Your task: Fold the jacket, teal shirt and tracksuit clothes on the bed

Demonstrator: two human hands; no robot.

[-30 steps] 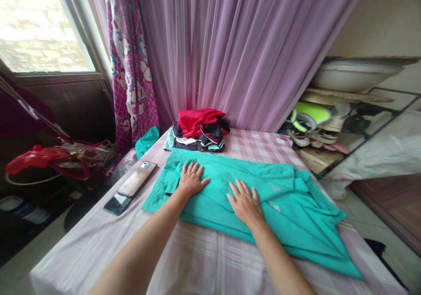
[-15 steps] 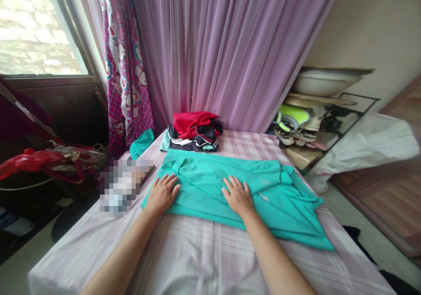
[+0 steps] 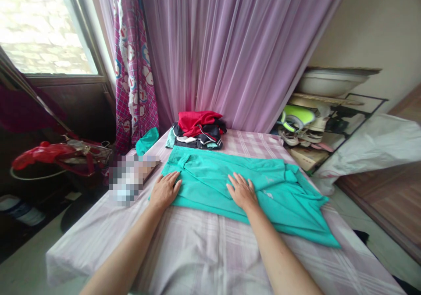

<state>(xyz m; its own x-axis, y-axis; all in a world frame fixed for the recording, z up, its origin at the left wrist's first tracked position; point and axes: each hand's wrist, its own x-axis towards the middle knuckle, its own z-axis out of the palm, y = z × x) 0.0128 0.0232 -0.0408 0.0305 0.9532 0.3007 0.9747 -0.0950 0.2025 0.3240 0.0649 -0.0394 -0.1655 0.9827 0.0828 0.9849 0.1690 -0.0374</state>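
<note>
A turquoise garment [image 3: 210, 183] lies folded flat across the table, its right end uneven and wrinkled. Small pale logos show on it right of the middle. My left hand [image 3: 165, 190] rests palm down on the garment's left end, fingers stretched out. On its middle, near the front edge, my right hand [image 3: 242, 192] presses flat with fingers spread. Neither hand grips anything. Behind the garment sits a stack of folded clothes [image 3: 199, 130], red on top with dark and light pieces beneath.
A plaid cloth [image 3: 200, 251] covers the table. Another turquoise piece [image 3: 147, 141] lies at its far left edge, beside a blurred-out item [image 3: 128, 181]. Purple curtains [image 3: 210, 54] hang behind. At right stands a rack with shoes [image 3: 289, 135] and a basin [image 3: 332, 82].
The whole view has shifted slightly, so everything appears a little further right. Both hands stay at about the same places on the garment.
</note>
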